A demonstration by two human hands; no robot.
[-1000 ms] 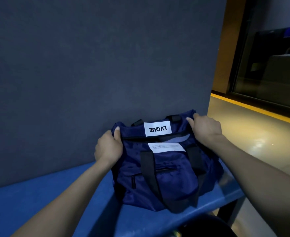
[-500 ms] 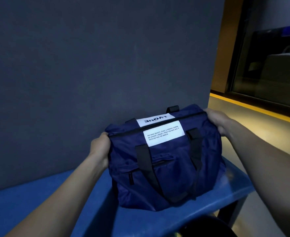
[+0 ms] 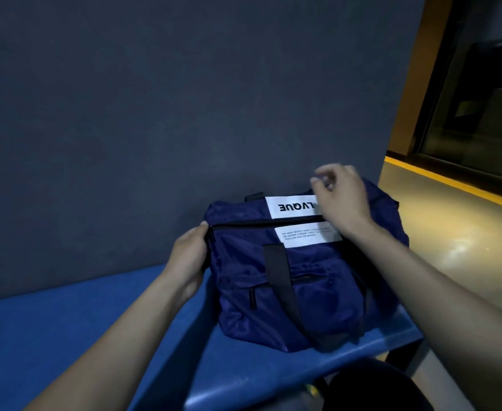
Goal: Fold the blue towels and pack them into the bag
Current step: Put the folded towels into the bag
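A navy bag [image 3: 309,286] with black straps and two white labels stands on the blue bench [image 3: 95,321], against the dark wall. Its top zipper line looks closed. My left hand [image 3: 189,256] grips the left end of the bag at the end of the zipper. Over the bag's top right part hovers my right hand [image 3: 340,197], with curled, blurred fingers above the "LVQUE" label; whether they pinch anything is unclear. No blue towels are in sight.
The dark grey wall [image 3: 184,99] rises right behind the bag. The bench ends just right of the bag, and beyond it lies a shiny floor [image 3: 466,247] with a yellow stripe. A dark round object [image 3: 374,387] sits at the bottom edge.
My right hand has left the bag's right end and moved up and left over its top. The left hand still holds the left end. The bag has settled back lower on the bench.
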